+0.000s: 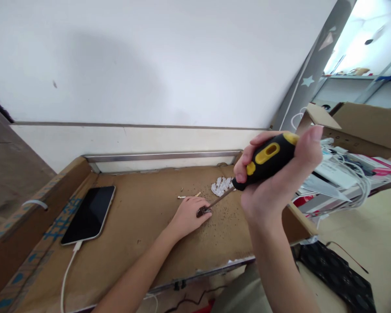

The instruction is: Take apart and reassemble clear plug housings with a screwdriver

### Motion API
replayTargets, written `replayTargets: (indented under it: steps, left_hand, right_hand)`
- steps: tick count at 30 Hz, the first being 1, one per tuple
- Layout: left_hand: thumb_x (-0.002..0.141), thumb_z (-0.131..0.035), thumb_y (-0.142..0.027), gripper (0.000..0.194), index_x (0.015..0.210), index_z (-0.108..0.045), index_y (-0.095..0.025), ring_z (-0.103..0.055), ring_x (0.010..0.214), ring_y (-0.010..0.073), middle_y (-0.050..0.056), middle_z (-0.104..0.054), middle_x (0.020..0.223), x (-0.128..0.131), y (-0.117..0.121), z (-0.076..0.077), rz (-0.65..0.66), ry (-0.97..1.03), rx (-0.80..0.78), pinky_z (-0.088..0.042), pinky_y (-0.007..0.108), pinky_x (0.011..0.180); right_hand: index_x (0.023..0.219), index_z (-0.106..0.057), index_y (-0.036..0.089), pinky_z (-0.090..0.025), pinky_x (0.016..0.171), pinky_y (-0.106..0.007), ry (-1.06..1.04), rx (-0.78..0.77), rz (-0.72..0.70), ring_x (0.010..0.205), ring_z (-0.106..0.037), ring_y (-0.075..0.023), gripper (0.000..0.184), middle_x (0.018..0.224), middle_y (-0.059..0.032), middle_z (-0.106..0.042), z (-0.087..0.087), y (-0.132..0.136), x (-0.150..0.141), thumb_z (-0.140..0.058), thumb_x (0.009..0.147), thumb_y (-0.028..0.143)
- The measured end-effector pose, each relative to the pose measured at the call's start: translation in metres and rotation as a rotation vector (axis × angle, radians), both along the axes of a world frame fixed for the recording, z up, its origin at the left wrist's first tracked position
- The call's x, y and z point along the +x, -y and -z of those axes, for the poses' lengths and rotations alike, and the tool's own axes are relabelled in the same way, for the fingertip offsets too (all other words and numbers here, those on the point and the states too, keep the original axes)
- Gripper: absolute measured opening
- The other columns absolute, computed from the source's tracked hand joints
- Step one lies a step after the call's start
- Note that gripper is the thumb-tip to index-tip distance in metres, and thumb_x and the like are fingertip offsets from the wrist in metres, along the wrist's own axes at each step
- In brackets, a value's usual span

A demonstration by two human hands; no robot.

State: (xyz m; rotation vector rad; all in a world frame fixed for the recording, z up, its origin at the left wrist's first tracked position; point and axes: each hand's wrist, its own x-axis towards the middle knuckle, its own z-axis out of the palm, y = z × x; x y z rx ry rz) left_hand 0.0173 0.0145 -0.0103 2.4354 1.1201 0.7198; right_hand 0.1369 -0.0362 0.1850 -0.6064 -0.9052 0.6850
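right hand (269,191) gripping one screwdriver (270,158), left hand (188,216) holding one dark part (201,211), one plugged-in phone (89,214)

Workshop corner, makeshift: cardboard-lined bench (133,217) mid-frame, screwdriver (270,158) in use, open carton (368,126) and loose cables (365,187) at right, shelving (348,77) upper right.

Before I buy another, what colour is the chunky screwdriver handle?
The handle is black and yellow, head view.

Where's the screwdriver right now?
The screwdriver is right of centre in the head view, handle gripped by the right hand, shaft slanting down-left to the small dark part in the left hand.
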Motion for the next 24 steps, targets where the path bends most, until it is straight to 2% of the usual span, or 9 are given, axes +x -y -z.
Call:
replayTargets:
  steps: [8, 14, 24]
  left_hand:
    - [0.082, -0.061, -0.032, 0.012, 0.092, -0.063, -0.025, -0.056, 0.107, 0.0221, -0.001, -0.066, 0.105, -0.0003, 0.0004, -0.0004, -0.007, -0.001, -0.005, -0.037, 0.038, 0.095]
    - [0.082, -0.060, -0.032, 0.011, 0.091, -0.063, -0.025, -0.056, 0.106, 0.0220, -0.001, -0.067, 0.102, -0.0009, 0.0007, -0.0016, -0.003, -0.003, -0.015, -0.036, 0.038, 0.095]
    - [0.082, -0.060, -0.030, 0.011, 0.091, -0.063, -0.024, -0.056, 0.106, 0.0221, -0.001, -0.066, 0.103, 0.0000, 0.0011, -0.0032, 0.000, 0.000, -0.013, -0.037, 0.038, 0.095]
  right_hand:
    - [0.068, -0.051, 0.018, -0.026, 0.031, -0.020, 0.063, 0.019, 0.007, 0.035, -0.040, -0.0070, 0.047, 0.049, 0.0017, -0.043, 0.0013, -0.0007, -0.0018, -0.038, 0.082, 0.061]
    - [0.066, -0.052, 0.018, -0.026, 0.029, -0.019, 0.028, 0.025, 0.040, 0.034, -0.038, -0.0066, 0.049, 0.047, 0.0022, -0.043, 0.0009, -0.0021, 0.0004, -0.039, 0.081, 0.062]
    - [0.068, -0.050, 0.019, -0.025, 0.032, -0.020, 0.061, -0.004, 0.002, 0.036, -0.038, -0.0067, 0.047, 0.050, 0.0011, -0.042, -0.0003, 0.0028, -0.0025, -0.036, 0.083, 0.061]
